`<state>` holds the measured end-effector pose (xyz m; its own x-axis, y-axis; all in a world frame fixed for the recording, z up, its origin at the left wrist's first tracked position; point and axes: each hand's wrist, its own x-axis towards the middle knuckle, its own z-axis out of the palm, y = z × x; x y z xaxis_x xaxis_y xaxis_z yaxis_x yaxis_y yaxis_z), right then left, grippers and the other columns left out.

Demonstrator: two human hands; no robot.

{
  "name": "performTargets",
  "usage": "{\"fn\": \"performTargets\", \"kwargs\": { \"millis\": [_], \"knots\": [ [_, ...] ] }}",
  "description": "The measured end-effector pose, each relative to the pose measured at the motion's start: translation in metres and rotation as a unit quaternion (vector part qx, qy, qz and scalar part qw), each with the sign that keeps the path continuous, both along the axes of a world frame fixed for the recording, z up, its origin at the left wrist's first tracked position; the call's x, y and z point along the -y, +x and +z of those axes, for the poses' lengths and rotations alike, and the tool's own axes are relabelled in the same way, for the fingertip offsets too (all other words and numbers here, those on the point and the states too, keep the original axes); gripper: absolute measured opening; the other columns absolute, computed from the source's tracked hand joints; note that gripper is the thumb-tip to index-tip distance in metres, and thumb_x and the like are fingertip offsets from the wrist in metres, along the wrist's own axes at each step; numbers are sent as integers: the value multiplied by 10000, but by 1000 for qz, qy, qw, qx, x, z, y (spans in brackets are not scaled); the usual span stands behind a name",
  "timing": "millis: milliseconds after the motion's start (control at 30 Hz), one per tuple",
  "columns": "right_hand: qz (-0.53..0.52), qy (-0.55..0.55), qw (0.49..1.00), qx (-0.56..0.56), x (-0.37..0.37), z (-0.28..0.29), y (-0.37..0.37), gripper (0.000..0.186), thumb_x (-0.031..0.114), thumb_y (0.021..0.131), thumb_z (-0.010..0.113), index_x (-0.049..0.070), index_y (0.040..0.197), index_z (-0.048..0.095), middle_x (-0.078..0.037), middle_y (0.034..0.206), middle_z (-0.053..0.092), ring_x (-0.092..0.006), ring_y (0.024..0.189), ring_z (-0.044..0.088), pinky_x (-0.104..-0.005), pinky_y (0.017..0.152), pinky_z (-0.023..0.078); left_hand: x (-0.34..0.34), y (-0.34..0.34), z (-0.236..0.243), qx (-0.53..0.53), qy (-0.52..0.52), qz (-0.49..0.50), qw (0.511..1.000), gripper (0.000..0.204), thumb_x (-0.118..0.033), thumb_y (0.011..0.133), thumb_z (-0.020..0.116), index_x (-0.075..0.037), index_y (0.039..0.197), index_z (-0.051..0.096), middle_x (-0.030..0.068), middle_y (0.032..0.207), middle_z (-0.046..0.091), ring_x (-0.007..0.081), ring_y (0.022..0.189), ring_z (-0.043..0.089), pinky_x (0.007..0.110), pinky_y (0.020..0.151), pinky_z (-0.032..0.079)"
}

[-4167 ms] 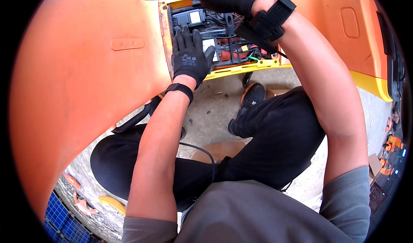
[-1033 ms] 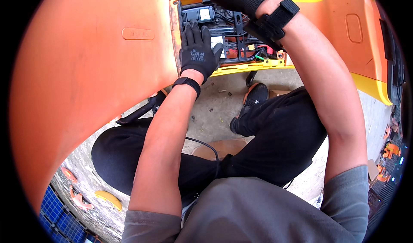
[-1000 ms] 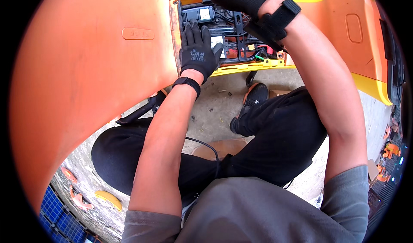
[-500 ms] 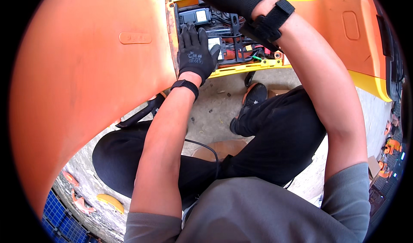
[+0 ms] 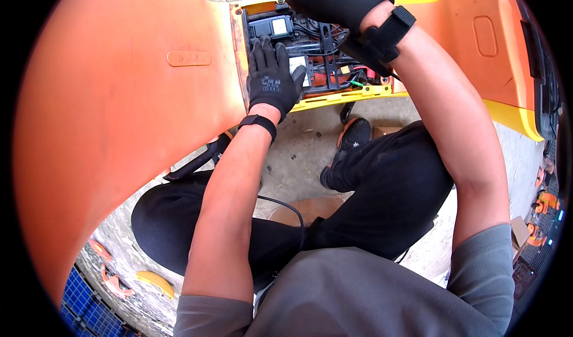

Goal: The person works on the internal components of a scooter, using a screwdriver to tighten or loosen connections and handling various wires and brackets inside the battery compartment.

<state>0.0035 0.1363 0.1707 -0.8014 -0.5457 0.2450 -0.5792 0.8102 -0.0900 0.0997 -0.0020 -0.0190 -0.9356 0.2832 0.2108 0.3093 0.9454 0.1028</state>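
Note:
My left hand (image 5: 271,77), in a black work glove, lies flat with fingers stretched over the left side of an open compartment. Its fingertips reach a black box with a white label (image 5: 268,27); another white-labelled part (image 5: 298,68) shows beside the thumb. My right hand (image 5: 331,3), gloved too, is over the compartment's far edge. Its fingers run out of the top of the picture, so what they hold, if anything, is hidden. Between the hands are a black bracket (image 5: 326,42), dark cables, red wires (image 5: 370,73) and a green-tipped wire (image 5: 356,83). A yellow frame (image 5: 334,96) borders the compartment.
A large orange body panel (image 5: 131,98) fills the left; another orange panel (image 5: 453,30) with yellow trim continues right. My bent legs (image 5: 388,182) are below. On the floor are a yellow curved piece (image 5: 156,283), small orange parts (image 5: 116,282) and blue crates (image 5: 89,310).
My right hand and wrist have shifted slightly right and down. My left hand stays flat in the same place on the compartment.

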Motion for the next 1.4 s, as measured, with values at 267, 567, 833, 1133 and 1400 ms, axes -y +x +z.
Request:
{"fn": "performTargets", "kwargs": {
  "millis": [267,567,833,1133,1400],
  "knots": [
    [-53,16,998,13,1,11,8,218,104,865,624,13,1061,646,-225,962,699,-418,951,676,-491,859,544,0,1,-1,-1,-10,9,1000,680,-480,974,544,-9,1460,480,319,1551,341,454,1464,302,526,1228,191],
    [35,-36,999,-11,2,-2,0,230,63,861,629,5,1083,629,-261,1002,688,-401,1010,670,-481,846,553,-2,0,0,1,-4,4,1000,687,-486,971,548,-10,1461,480,312,1556,330,449,1462,300,526,1227,185],
    [-30,93,994,42,24,14,-1,300,255,923,643,13,1100,649,-211,975,719,-375,947,712,-474,803,570,-2,-1,0,-3,13,-4,1000,679,-475,967,563,1,1446,486,320,1536,353,450,1457,305,528,1223,193],
    [95,13,995,38,28,6,-13,240,27,842,629,11,1081,643,-238,989,703,-412,959,691,-492,830,552,6,2,-5,-20,4,3,1000,689,-472,975,553,14,1456,471,324,1536,357,466,1467,294,538,1224,191],
    [24,196,980,24,12,15,-25,314,293,943,605,43,1121,668,-211,965,735,-403,887,713,-505,810,555,-11,-3,0,-13,18,-14,1000,704,-481,976,545,16,1467,458,324,1553,339,467,1480,275,539,1232,180]
  ]
}}
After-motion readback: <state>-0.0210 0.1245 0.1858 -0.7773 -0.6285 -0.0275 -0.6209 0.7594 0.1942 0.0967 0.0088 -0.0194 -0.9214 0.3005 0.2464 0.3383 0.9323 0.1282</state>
